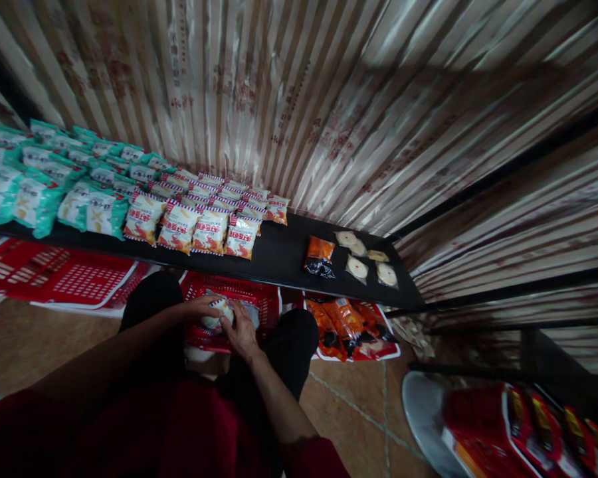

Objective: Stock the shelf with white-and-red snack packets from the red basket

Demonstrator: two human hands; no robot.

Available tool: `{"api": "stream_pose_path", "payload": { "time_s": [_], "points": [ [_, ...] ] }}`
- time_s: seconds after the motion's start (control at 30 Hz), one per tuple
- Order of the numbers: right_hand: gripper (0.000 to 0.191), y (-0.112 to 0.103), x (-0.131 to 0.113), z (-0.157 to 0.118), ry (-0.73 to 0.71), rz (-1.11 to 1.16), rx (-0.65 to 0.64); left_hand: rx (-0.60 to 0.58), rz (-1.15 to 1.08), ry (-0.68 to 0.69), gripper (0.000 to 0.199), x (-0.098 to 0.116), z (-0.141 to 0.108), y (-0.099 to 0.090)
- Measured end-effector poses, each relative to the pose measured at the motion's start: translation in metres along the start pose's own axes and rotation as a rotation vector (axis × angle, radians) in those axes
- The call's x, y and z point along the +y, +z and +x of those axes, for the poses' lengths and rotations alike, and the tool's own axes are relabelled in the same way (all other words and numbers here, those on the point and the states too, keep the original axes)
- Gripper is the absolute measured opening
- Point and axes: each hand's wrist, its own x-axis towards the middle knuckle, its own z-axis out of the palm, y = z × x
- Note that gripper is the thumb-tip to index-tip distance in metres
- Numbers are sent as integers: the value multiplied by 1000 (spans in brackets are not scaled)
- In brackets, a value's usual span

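Head view: the left hand (199, 308) and right hand (242, 332) are coming in from six o'clock, together clasping a white snack packet (216, 322) over a red plastic basket (270, 307). On the black shelf (279, 257), teal snack packets (104, 214) are sitting at the hands' ten o'clock, an orange-and-black packet (320, 252) at two.

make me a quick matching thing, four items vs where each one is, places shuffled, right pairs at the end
Items
1. teal bags
2. lone white packet
3. flat round packets
4. pile of orange-and-black bags

Places
A. right end of the black shelf
B. in a red basket below
C. left part of the shelf
D. between left hand and right hand

Pairs: 1-C, 2-D, 3-A, 4-B
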Motion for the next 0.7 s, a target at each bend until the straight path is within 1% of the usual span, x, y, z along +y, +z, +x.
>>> {"api": "stream_pose_path", "payload": {
  "time_s": [0.07, 0.1, 0.23, 0.3, 0.43, 0.5, 0.6, 0.7],
  "points": [
    [46, -2, -2, -1, 18, 26, -10, -79, -93, -63, 53, 10, -4, 0],
    [47, -3, -3, -2, 29, 35, -20, -94, -101, -80, 50, 14, -5, -1],
    [47, -4, -6, -3, 65, 43, -24, -37, 0, -116, 42, 29, -7, -3],
    [46, -4, -7, -3, 80, 33, -6, -36, 36, -101, 41, 37, -8, -3],
    [43, -4, -7, -3, 91, 1, 49, -45, 96, -26, 42, 53, -10, 0],
    [42, -4, -8, -3, 95, -40, 71, -40, 106, -18, 44, 59, -10, 1],
    [44, -5, -9, -3, 134, -104, 118, 10, 115, -15, 50, 63, -10, -1],
    [47, -6, -10, -2, 191, -147, 193, 120, 113, -18, 55, 63, -10, -2]
  ]
}}
